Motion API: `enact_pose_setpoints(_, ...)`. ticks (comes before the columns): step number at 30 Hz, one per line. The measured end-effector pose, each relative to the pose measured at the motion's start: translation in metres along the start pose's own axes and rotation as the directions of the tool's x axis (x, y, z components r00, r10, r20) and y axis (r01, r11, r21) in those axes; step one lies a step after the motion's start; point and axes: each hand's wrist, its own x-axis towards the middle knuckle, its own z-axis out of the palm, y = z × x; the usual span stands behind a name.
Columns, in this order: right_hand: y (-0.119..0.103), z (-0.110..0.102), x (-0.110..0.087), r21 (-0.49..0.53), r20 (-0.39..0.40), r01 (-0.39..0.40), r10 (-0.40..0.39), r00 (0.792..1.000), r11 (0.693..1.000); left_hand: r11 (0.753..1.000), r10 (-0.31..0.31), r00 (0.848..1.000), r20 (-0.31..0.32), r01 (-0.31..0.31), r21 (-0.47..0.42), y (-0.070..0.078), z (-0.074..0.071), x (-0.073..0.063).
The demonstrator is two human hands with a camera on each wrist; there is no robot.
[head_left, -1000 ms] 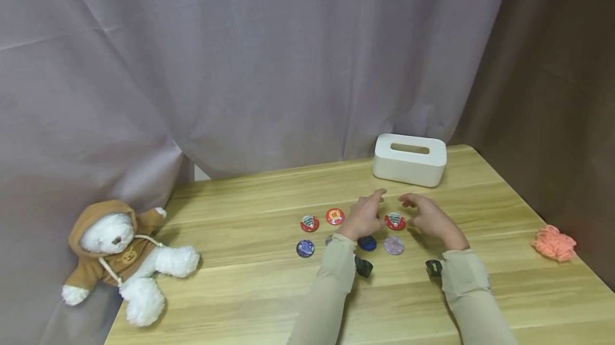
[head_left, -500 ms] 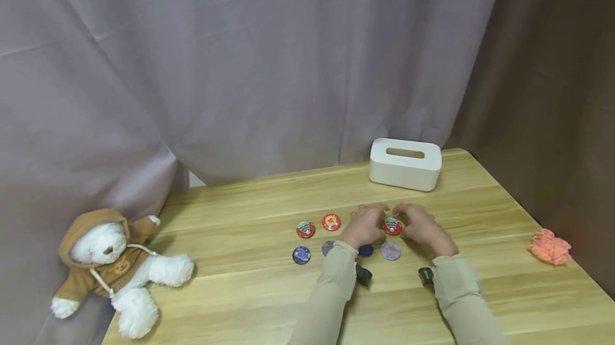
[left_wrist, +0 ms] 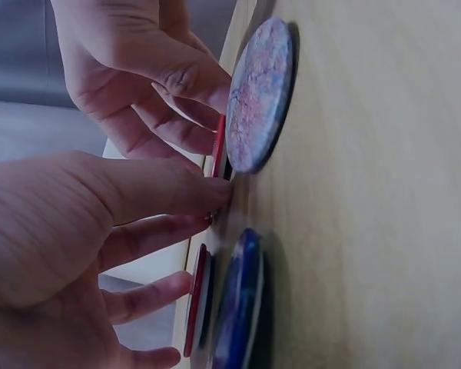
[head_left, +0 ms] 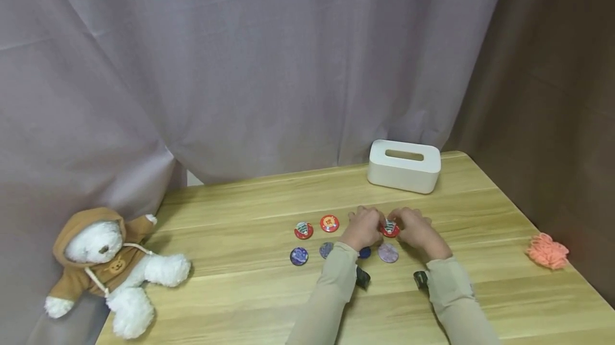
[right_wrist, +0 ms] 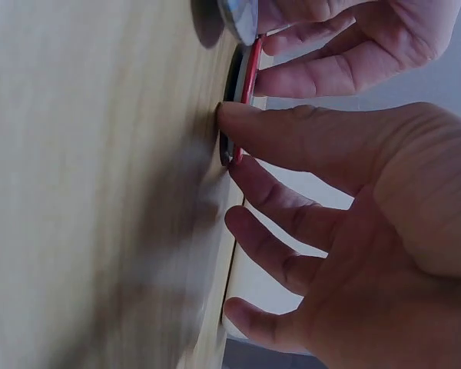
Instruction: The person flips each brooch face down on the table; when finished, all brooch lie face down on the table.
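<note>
Both hands meet at a red round badge with a Christmas tree print (head_left: pixel 390 230). My left hand (head_left: pixel 363 228) pinches its left edge between thumb and forefinger. On the opposite edge, the thumb and forefinger of my right hand (head_left: pixel 419 234) grip it, as the right wrist view shows. The badge lies low, close over the wood. Nearer me are a pale purple badge (head_left: pixel 388 252) and a dark blue badge (head_left: pixel 365 252), the latter partly covered by the left hand. Another red badge (left_wrist: pixel 194 304) appears under the left hand's other fingers in the left wrist view.
To the left lie a red tree badge (head_left: pixel 304 230), a red and gold badge (head_left: pixel 329 223), a violet-blue badge (head_left: pixel 299 256) and a greyish badge (head_left: pixel 326 250). A white tissue box (head_left: pixel 404 169) stands behind. A plush bear (head_left: pixel 115 270) sits left, coral yarn (head_left: pixel 548 251) right.
The hands have come down and together from either side of the red tree badge, and their fingers now hold its edges. The head view has shifted slightly.
</note>
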Motion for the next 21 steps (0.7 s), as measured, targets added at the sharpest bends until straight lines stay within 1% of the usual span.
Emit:
enact_pose_setpoints(4,-0.001,0.002,-0.002,0.005,0.014,0.005,-0.005,1.0,1.0,0.999,0.0,1.0,-0.009,-0.001,-0.035,-0.004,0.003,-0.001)
enact_pose_setpoints(7,-0.001,0.002,-0.004,0.023,0.019,0.02,-0.021,1.0,1.0,0.998,-0.012,1.0,-0.013,0.012,-0.065,-0.007,0.004,-0.002)
enact_pose_setpoints(14,0.001,-0.002,-0.01,0.058,0.013,0.027,-0.028,1.0,0.998,0.991,-0.021,0.999,-0.028,0.017,-0.131,-0.008,0.0,-0.005)
enact_pose_setpoints(18,0.0,-0.008,-0.009,0.062,-0.009,0.043,-0.043,0.999,0.997,0.991,-0.019,0.998,-0.056,0.011,-0.137,-0.008,-0.002,-0.004)
enact_pose_setpoints(21,0.0,-0.012,-0.009,0.07,-0.032,0.054,-0.052,0.998,0.996,0.992,-0.001,0.996,-0.087,-0.01,-0.125,-0.008,-0.004,-0.004)
